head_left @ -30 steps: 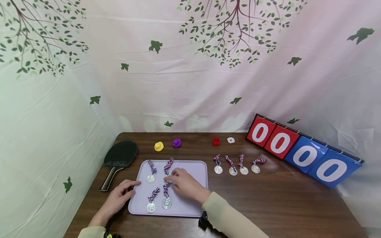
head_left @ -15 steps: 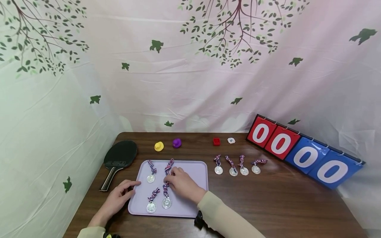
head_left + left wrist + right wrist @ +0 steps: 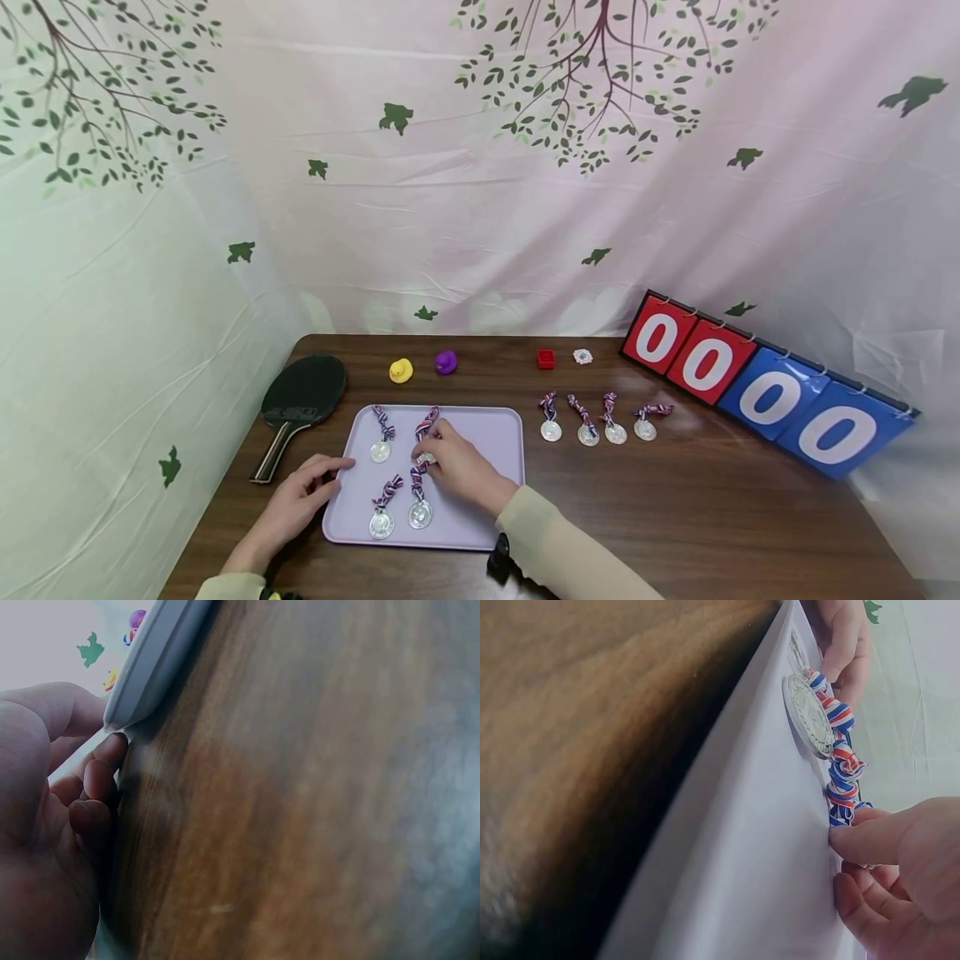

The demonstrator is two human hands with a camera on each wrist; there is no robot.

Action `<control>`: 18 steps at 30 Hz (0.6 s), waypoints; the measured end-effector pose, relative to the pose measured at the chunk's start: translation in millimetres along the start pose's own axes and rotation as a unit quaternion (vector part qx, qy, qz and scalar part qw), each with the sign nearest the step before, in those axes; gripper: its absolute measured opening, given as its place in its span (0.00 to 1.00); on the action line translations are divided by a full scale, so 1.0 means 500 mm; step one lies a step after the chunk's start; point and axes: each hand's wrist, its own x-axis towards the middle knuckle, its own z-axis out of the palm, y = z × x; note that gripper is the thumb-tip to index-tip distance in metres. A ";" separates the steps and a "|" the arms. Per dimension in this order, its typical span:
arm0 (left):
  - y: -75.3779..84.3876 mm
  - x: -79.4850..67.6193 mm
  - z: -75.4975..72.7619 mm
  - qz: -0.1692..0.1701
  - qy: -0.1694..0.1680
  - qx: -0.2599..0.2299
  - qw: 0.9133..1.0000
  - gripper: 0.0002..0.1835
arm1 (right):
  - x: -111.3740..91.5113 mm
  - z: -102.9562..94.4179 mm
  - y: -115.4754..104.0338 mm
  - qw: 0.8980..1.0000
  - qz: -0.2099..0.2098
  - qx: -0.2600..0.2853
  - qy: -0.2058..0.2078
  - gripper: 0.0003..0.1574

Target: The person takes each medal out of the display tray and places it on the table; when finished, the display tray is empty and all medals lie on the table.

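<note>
On the lilac tray [image 3: 480,429] lie several silver medals with knotted red, white and blue ribbons. My right hand [image 3: 461,467] pinches the back right medal [image 3: 427,457], which my fingers partly cover; its ribbon [image 3: 427,423] points to the tray's far edge. Just below, a front medal [image 3: 420,513] lies with its ribbon reaching up to my fingertips. One medal [image 3: 380,452] is at the back left, another [image 3: 382,524] at the front left. My left hand [image 3: 296,500] rests at the tray's left rim, thumb and fingertips touching its edge [image 3: 161,660].
Several more medals [image 3: 588,434] lie in a row right of the tray. Behind stand a yellow duck [image 3: 401,371], a purple duck [image 3: 446,362], a red box [image 3: 546,359] and a white piece [image 3: 582,356]. A table tennis paddle [image 3: 303,392] lies left, a scoreboard [image 3: 765,383] leans right.
My right hand shifts slightly left at first, then the ribbon of the pinched medal draws a little nearer to me. My left hand stays at the tray's rim.
</note>
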 end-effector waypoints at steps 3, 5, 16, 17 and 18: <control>0.001 0.000 -0.001 0.000 -0.001 0.006 1.000 0.16 | 0.000 0.001 0.002 1.000 0.004 0.005 -0.002 0.20; 0.001 0.001 0.000 0.001 0.000 0.008 1.000 0.16 | -0.001 0.000 0.004 1.000 0.002 0.008 -0.004 0.20; 0.004 0.001 -0.001 -0.003 0.000 0.005 1.000 0.15 | -0.002 -0.003 0.014 1.000 0.004 0.027 -0.003 0.19; 0.004 0.000 -0.001 0.000 0.000 0.006 1.000 0.15 | -0.003 -0.005 0.015 0.999 0.005 0.033 0.000 0.18; 0.004 0.000 -0.001 0.004 0.000 0.006 1.000 0.15 | -0.004 -0.007 0.016 0.999 0.005 0.036 0.004 0.18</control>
